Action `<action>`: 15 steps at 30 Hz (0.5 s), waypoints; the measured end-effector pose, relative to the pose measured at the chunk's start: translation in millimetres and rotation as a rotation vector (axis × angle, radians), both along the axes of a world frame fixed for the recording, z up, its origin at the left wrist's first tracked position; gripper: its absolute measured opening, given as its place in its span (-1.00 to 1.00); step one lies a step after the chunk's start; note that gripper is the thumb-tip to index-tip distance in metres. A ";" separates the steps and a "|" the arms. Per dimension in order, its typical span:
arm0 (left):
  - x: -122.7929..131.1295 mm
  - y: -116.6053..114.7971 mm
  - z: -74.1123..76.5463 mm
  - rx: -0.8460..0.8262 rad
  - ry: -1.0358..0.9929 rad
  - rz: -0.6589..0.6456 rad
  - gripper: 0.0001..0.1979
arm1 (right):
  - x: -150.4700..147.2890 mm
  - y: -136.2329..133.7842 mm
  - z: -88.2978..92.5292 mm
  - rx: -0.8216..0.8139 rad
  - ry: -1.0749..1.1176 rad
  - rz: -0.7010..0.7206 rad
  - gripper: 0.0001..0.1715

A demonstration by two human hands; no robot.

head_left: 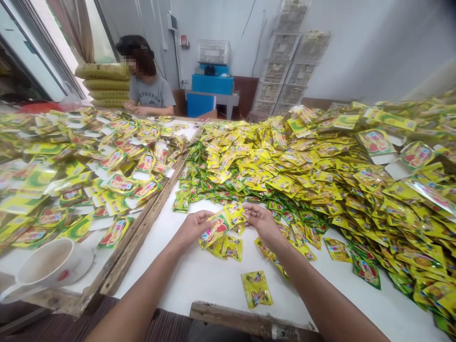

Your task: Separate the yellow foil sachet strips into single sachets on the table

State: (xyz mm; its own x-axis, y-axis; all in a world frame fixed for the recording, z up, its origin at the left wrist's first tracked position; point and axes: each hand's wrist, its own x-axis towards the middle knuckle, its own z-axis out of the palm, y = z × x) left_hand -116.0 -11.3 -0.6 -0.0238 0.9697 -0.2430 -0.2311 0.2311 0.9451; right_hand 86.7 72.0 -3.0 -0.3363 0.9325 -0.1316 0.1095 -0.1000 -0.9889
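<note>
My left hand (pixel 194 227) is closed on a larger yellow and green printed pouch (pixel 216 229) held over the white table (pixel 213 280). My right hand (pixel 261 222) pinches a small yellow sachet (pixel 235 212) at the pouch's upper end. Under my hands lie a few loose sachets (pixel 228 247), and one more sachet (pixel 256 288) rests near the front edge. A huge heap of small yellow sachets (pixel 302 161) covers the table beyond and to the right.
On the left table lie many larger printed pouches (pixel 89 161) and a white cup on a saucer (pixel 50 263). A wooden rail (pixel 149 223) divides the tables. A person in a grey shirt (pixel 147 85) sits at the far end. Crates stand stacked at the back wall.
</note>
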 end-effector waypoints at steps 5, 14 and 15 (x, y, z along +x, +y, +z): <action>-0.3 2.2 -10.8 -0.030 0.011 0.021 -0.56 | 2.5 7.1 12.4 0.361 -0.271 0.080 -0.72; 0.4 0.3 -20.7 -0.049 -0.068 0.005 -0.55 | -16.6 19.3 26.0 0.641 -0.470 0.450 -0.72; -1.1 0.1 -20.0 -0.050 -0.074 0.011 -0.54 | -17.5 22.1 25.7 0.583 -0.459 0.478 -0.73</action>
State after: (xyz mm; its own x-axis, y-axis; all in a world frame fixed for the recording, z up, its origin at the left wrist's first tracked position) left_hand -117.0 -11.2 -20.6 -0.0145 0.9561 -0.2928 -0.3030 0.2748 0.9125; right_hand 69.2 94.1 22.7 -0.7386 0.6662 0.1032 0.4097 0.5652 -0.7160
